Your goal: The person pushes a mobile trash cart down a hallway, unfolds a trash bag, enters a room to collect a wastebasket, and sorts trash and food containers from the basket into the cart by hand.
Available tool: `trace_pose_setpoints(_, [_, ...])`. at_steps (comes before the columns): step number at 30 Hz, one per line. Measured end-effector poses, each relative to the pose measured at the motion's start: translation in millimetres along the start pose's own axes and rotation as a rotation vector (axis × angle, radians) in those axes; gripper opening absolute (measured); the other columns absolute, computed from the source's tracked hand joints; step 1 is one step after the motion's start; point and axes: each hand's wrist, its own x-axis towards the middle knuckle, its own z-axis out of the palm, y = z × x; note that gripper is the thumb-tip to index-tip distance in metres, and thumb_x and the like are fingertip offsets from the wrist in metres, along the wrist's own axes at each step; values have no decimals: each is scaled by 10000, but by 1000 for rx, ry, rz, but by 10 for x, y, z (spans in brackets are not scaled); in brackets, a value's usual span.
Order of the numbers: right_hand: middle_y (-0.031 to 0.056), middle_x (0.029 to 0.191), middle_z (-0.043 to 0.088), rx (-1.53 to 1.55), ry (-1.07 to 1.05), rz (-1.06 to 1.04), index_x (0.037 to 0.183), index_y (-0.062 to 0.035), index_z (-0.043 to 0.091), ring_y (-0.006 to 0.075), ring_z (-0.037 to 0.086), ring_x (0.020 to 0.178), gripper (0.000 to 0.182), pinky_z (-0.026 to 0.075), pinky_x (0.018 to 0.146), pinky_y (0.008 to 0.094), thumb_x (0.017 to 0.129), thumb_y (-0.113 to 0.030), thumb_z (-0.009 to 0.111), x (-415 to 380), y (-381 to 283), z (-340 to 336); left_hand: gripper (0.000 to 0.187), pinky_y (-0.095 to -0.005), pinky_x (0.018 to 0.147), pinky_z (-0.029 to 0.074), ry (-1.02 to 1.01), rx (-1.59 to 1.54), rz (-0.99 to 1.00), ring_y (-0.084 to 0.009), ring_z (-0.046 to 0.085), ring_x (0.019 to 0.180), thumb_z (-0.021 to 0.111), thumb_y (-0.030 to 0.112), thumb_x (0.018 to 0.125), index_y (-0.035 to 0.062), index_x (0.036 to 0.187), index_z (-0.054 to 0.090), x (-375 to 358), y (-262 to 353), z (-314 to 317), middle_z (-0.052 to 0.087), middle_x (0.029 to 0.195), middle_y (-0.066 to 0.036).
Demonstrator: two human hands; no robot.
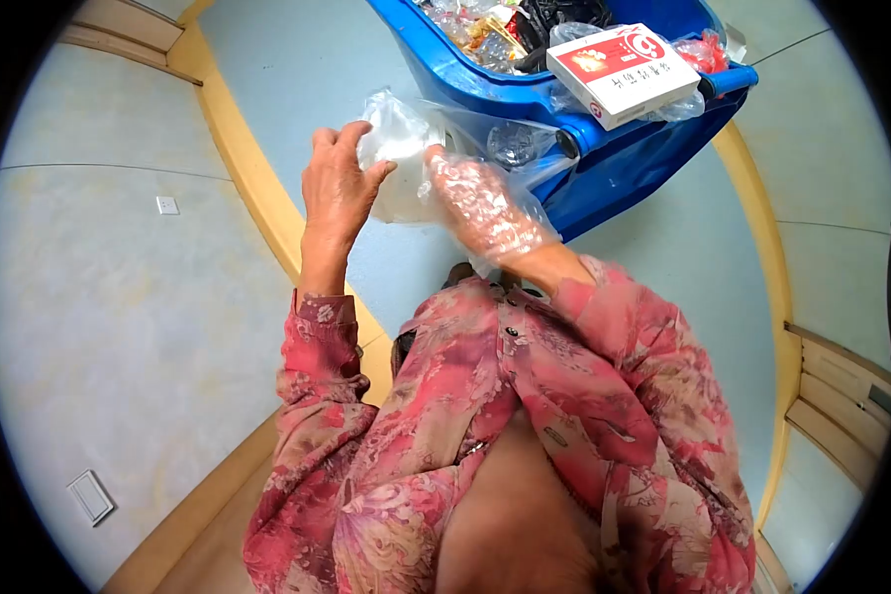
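Head view: bare left hand [339,188], fingers curled, pinches the edge of a crumpled clear plastic bag [398,158] held out in front of the chest. Right hand [485,206], covered in a thin transparent plastic glove, is half open, fingertips touching the same bag. Just beyond stands a blue plastic bin [614,163] full of rubbish; a red-and-white cardboard box [624,71] lies on top.
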Motion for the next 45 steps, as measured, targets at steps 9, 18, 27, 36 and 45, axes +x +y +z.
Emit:
trace_pose_setpoints(9, [189,810,577,-75,-66,150,918,-15,499,374,602,799,134,486,678,430,787,10,510,-271,-120,-5,372,-414,645,500,-126,115,184,-322,621,750,765,248,707,126,1033,635,198,59,164,610,841,-115])
trace_pose_setpoints(18, [105,793,584,-442,49,247,875,-39,566,271,618,794,151,517,632,378,725,-31,574,-362,-444,-232,413,-409,627,455,-183,47,323,-321,588,702,767,247,704,92,1056,617,320,48,262,614,754,-146])
trace_pose_setpoints(27, [114,754,587,-596,54,177,775,-22,590,262,599,765,87,516,639,353,691,-40,578,-390,-173,-240,431,-409,629,459,-167,59,326,-332,598,734,770,214,698,96,1078,604,275,109,-43,627,846,-160])
trace_pose_setpoints(36, [102,743,601,-556,-17,125,722,-48,621,257,589,770,59,488,676,365,685,-66,578,-401,-47,-238,460,-418,616,452,-196,58,347,-344,572,680,775,225,697,65,1087,592,255,-37,23,625,818,-161])
trace_pose_setpoints(45, [106,793,613,-301,324,78,821,-55,616,287,601,804,82,497,735,400,771,-117,595,-329,289,-331,486,-371,594,440,-280,4,167,-247,489,612,795,183,685,41,1106,598,192,21,-110,545,706,-111])
